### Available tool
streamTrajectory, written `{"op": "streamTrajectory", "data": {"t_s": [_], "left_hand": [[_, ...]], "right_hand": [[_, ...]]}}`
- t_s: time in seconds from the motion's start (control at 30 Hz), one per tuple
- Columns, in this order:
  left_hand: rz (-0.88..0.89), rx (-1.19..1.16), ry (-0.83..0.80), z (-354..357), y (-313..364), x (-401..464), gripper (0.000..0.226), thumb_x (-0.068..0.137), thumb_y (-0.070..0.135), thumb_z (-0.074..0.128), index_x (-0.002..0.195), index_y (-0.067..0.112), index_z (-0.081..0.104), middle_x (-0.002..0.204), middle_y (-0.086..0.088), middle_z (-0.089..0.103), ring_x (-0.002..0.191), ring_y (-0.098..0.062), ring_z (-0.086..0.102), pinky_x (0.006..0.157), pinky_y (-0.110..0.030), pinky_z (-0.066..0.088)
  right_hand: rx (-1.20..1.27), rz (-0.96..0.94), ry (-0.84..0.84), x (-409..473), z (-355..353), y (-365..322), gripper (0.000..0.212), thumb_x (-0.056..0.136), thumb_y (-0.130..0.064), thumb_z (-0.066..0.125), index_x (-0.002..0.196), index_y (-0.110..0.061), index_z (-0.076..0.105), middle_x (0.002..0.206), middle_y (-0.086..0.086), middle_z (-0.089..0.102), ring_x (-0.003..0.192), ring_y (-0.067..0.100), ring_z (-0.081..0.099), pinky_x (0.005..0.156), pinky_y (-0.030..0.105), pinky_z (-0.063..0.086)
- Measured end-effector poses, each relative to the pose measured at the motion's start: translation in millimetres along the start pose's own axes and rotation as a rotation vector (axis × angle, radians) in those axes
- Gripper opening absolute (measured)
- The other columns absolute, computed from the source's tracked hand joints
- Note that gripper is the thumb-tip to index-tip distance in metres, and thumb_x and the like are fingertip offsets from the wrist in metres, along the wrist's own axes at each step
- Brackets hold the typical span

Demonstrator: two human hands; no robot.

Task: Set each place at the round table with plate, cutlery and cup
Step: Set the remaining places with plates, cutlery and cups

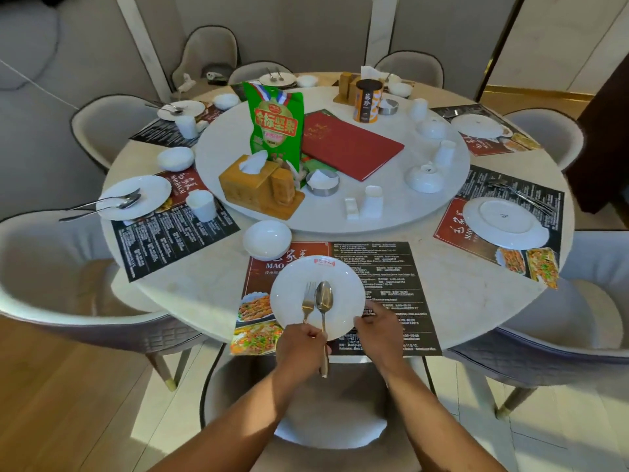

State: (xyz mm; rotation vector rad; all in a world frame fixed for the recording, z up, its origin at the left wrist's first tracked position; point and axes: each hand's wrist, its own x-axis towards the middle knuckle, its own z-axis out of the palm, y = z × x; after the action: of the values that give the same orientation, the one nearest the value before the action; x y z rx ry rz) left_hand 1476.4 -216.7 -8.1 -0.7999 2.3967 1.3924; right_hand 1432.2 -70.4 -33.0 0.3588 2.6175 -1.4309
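Your left hand (301, 349) has a clenched grip on a silver metal fork (308, 301) and spoon (324, 301), their heads over the round white plate (343, 284) on the near placemat at the desk edge. Lower them gently, side by side. Your right hand (379, 330), grip released, steadies the plate rim.

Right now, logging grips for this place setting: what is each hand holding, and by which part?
Left hand grips the fork and spoon by their handles; right hand holds nothing.
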Motion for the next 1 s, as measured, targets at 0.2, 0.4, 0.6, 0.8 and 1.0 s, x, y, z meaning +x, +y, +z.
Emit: {"op": "streamTrajectory", "data": {"t_s": [0.2,0.4,0.6,0.8,1.0], "left_hand": [[-0.018,-0.006,0.004,-3.2,-7.4,-5.1,0.018,0.094,0.025,0.065,0.083,0.019,0.077,0.063,0.010,0.073,0.065,-0.001,0.069,0.074,-0.025,0.055],[-0.016,0.101,-0.028,-1.0,2.4,-3.2,0.019,0.091,0.031,0.069,0.087,0.015,0.079,0.078,0.004,0.076,0.073,-0.013,0.072,0.077,-0.033,0.061],[-0.004,0.256,-0.040,-0.2,10.0,-0.2,0.028,0.093,0.036,0.066,0.101,0.010,0.070,0.093,-0.004,0.073,0.080,-0.020,0.070,0.056,-0.020,0.047],[0.105,0.468,-0.027,-7.8,13.1,-3.1,0.025,0.098,0.024,0.061,0.117,0.008,0.062,0.114,-0.008,0.068,0.104,-0.024,0.066,0.074,-0.025,0.049],[0.175,0.599,-0.034,-11.7,13.3,-5.4,0.027,0.097,0.023,0.062,0.120,0.009,0.062,0.117,-0.008,0.068,0.105,-0.024,0.066,0.080,-0.027,0.053]], "right_hand": [[0.016,0.071,-0.009,0.2,-0.4,-3.9,0.032,0.086,-0.013,0.067,0.114,-0.026,0.072,0.071,-0.008,0.071,0.079,0.018,0.069,0.076,0.028,0.048],[0.005,0.074,-0.013,-3.4,0.0,-7.4,0.027,0.088,-0.014,0.066,0.110,-0.027,0.072,0.076,-0.006,0.070,0.071,0.011,0.064,0.069,0.026,0.042],[0.042,0.088,-0.018,-3.1,0.5,-6.7,0.028,0.086,-0.015,0.067,0.108,-0.031,0.073,0.085,-0.005,0.076,0.078,0.017,0.070,0.080,0.035,0.056],[0.084,0.117,-0.020,-1.3,1.7,-5.9,0.027,0.085,-0.016,0.066,0.103,-0.036,0.072,0.088,-0.007,0.076,0.083,0.017,0.070,0.084,0.036,0.056],[0.085,0.117,-0.017,-2.2,2.2,-8.3,0.027,0.085,-0.014,0.067,0.102,-0.034,0.071,0.084,-0.006,0.075,0.080,0.017,0.069,0.075,0.030,0.050]]}}
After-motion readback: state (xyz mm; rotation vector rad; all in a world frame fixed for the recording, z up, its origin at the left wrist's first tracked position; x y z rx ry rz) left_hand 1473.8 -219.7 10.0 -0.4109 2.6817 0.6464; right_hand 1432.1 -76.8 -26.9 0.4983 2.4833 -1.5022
